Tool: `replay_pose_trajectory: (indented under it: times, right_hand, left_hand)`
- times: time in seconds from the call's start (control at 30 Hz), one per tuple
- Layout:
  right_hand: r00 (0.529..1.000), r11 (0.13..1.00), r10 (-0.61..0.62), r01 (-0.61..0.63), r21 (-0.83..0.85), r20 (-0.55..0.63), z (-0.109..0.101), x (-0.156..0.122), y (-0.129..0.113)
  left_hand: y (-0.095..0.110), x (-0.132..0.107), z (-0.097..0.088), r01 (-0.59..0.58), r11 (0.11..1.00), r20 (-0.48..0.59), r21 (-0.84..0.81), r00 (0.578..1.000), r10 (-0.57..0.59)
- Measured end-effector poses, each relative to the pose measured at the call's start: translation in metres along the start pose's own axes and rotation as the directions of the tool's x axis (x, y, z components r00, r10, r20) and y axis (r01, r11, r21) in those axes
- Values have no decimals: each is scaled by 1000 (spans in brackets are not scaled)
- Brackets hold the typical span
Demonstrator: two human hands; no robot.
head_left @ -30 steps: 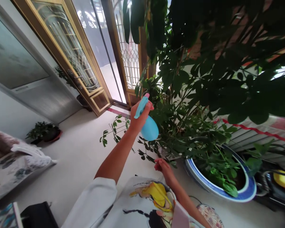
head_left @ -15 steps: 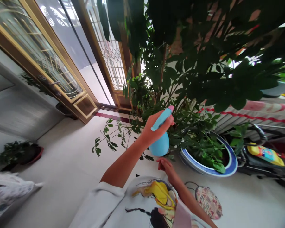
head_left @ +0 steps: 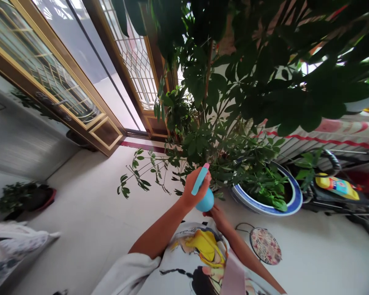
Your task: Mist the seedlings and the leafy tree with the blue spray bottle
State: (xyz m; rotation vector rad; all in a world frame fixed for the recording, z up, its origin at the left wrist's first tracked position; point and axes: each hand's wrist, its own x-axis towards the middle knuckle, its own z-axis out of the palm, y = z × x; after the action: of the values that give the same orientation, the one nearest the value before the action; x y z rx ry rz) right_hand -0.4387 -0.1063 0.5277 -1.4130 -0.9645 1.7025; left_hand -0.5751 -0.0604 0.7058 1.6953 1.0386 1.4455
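A light blue spray bottle (head_left: 205,202) with a pink nozzle tip is in my left hand (head_left: 191,189). The fingers are wrapped round its neck and trigger head, and the nozzle points up toward the leaves. Just under the bottle's base is my right hand (head_left: 215,213); the bottle hides most of its fingers, and whether they press on the base is unclear. Beyond both hands spreads a large leafy potted plant (head_left: 199,141), its lower leaves close to the nozzle.
A blue-and-white pot (head_left: 296,200) with greenery stands at right. Near it are a round patterned stool (head_left: 266,246) and a yellow bottle (head_left: 336,186) on a black rack. Brown glazed doors (head_left: 106,133) stand at upper left. A smaller potted plant (head_left: 46,200) sits on the left floor.
My left hand has drawn the spray bottle down toward my body. The bottle's base now meets or overlaps my right hand in view. The camera has shifted slightly.
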Motion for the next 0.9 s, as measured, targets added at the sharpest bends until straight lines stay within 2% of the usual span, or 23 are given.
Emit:
replay_pose_trajectory:
  times: [0.13, 0.27, 0.43, 0.53, 0.7, 0.83, 0.9]
  right_hand:
    - [997, 1000, 22, -21, -10, 70, -2, 4, 5]
    - [993, 999, 40, -37, -25, 115, -3, 2, 10]
    - [984, 996, 80, -73, -49, 156, -4, 0, 16]
    - [979, 994, 98, -89, -61, 181, -4, 0, 19]
    - [967, 993, 106, -91, -75, 233, -1, 1, 18]
    - [962, 993, 97, -75, -93, 254, 2, 1, 15]
    - [961, 992, 96, -71, -104, 260, 4, 1, 15]
  left_hand:
    - [-30, -31, -12, 144, 983, -28, 113, 990, -142]
    - [-60, -62, -33, 290, 903, -111, 316, 957, -269]
    - [-90, -101, -67, 398, 858, -276, 326, 908, -316]
    - [-101, -125, -79, 444, 841, -332, 310, 879, -342]
    - [-112, -155, -76, 499, 824, -349, 268, 848, -399]
    - [-110, -159, -60, 514, 829, -311, 222, 843, -439]
    - [-111, -158, -51, 536, 821, -322, 194, 826, -463]
